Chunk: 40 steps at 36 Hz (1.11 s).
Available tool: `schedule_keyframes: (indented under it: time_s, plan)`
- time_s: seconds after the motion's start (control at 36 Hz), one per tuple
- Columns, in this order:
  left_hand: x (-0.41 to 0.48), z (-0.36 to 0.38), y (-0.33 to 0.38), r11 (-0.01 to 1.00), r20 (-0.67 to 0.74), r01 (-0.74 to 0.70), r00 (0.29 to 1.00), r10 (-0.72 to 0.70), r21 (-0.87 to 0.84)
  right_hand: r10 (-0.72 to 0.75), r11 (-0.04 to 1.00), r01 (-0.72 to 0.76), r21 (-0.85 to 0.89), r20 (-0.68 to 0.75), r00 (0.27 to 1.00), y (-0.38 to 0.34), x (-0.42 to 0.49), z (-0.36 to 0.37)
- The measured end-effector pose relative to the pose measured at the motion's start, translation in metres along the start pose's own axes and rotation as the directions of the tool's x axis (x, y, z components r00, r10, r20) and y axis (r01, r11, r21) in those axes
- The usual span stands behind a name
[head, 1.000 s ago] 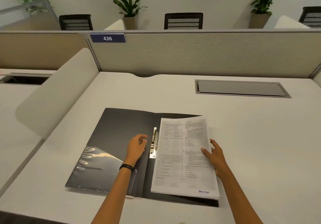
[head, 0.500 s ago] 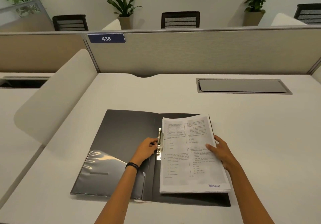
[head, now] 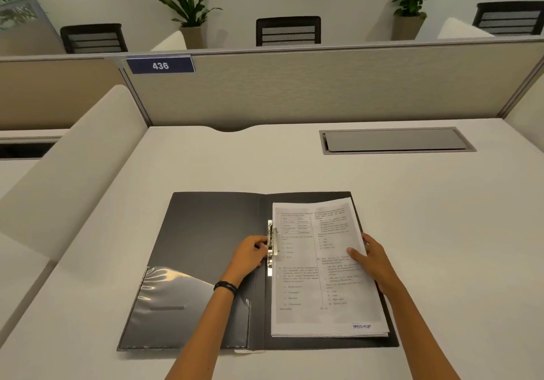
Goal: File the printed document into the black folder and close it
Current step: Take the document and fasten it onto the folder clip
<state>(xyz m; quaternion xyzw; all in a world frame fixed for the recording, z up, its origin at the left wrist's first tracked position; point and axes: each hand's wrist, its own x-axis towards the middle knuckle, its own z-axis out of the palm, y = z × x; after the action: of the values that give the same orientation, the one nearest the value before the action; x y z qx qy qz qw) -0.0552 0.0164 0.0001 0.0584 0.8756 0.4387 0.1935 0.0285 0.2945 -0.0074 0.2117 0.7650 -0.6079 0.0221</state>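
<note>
The black folder (head: 206,232) lies open flat on the desk, with a clear plastic pocket (head: 176,306) on its left flap. A thick printed document (head: 309,276) rests on the right flap, its left edge at the metal clip (head: 272,242) along the spine. My left hand (head: 250,254) has its fingertips closed on the clip's lever. Flat on the document's right edge lies my right hand (head: 371,259), fingers spread, pressing the pages down.
The white desk (head: 441,232) has a grey cable hatch (head: 394,140) at the back right. A beige partition with a "436" sign (head: 160,65) stands behind, and a curved white divider (head: 67,167) runs along the left. Chairs and plants lie beyond.
My left hand slid right from the folder's left flap onto the metal clip and closed its fingers on the lever. My right hand stayed on the document.
</note>
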Motion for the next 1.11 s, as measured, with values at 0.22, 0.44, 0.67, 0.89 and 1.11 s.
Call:
schedule_keyframes:
  time_s: [0.22, 0.44, 0.67, 0.89, 1.11]
  plan:
    - [0.013, 0.010, 0.012, 0.996, -0.360, -0.051, 0.930, 0.076, 0.078, -0.044, 0.899, -0.016, -0.437, -0.126, 0.991, -0.010, 0.011, 0.006]
    - [0.042, 0.018, 0.039, 0.972, -0.227, -0.122, 0.971, 0.075, -0.201, -0.038, 0.933, -0.062, -0.356, -0.267, 0.963, -0.016, 0.019, 0.018]
    - [0.056, 0.015, 0.043, 0.948, -0.129, -0.107, 0.989, 0.071, -0.300, -0.022, 0.919, -0.108, -0.380, -0.321, 0.947, -0.023, 0.029, 0.029]
    - [0.068, 0.011, 0.039, 0.946, -0.131, -0.065, 0.991, 0.023, -0.319, -0.060, 0.913, -0.084, -0.400, -0.333, 0.941, -0.033, 0.048, 0.020]
    - [0.089, 0.004, 0.051, 0.999, -0.052, -0.017, 0.998, 0.018, 0.031, 0.038, 0.903, -0.130, -0.410, -0.226, 0.973, -0.059, 0.080, 0.014]
